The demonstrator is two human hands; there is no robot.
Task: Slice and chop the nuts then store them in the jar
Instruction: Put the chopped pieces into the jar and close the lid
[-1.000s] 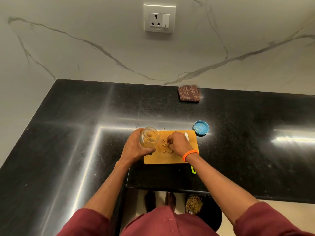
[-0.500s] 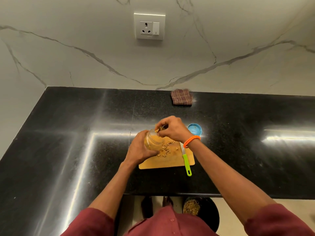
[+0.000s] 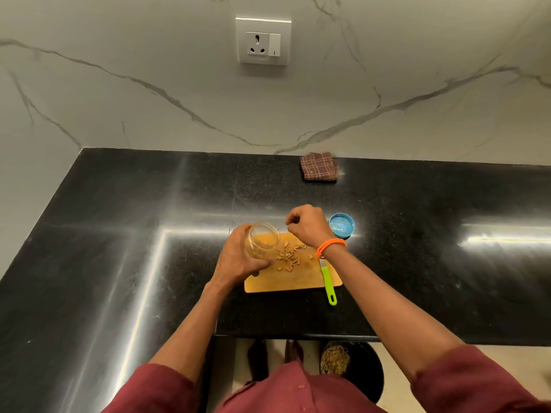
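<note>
While the left hand (image 3: 238, 259) grips a clear glass jar (image 3: 263, 240) from the side, its fingers curled round the wall and the thumb across the near face, the jar hangs tilted over the left end of a wooden cutting board (image 3: 293, 277), with its open mouth turned up and toward the right. The right hand (image 3: 307, 226) hovers just beside that mouth, above the far edge of the board; its fingers (image 3: 290, 220) are curled in with the tips drawn together, but whether any nut pieces are pinched between them cannot be told from this view. An orange bracelet (image 3: 330, 245) circles the right wrist. The chopped nuts (image 3: 290, 254) lie in a loose scatter on the board, just below and to the right of the jar, between the two hands. A knife with a green handle (image 3: 329, 286) lies along the right edge of the board, its handle reaching past the near corner and its blade mostly hidden under the right wrist. A blue lid (image 3: 342, 225) sits on the black desk (image 3: 119, 263) just beyond the far right corner of the board, near the right hand. A folded checked cloth (image 3: 319, 166) lies well apart at the back of the desk, against the marble wall, and a white socket with a switch (image 3: 263, 40) is mounted on that wall above. Below the desk edge a dark round bin (image 3: 363, 374) stands on the floor with pale shreds inside, next to the person's feet, and maroon sleeves cover both upper arms.
</note>
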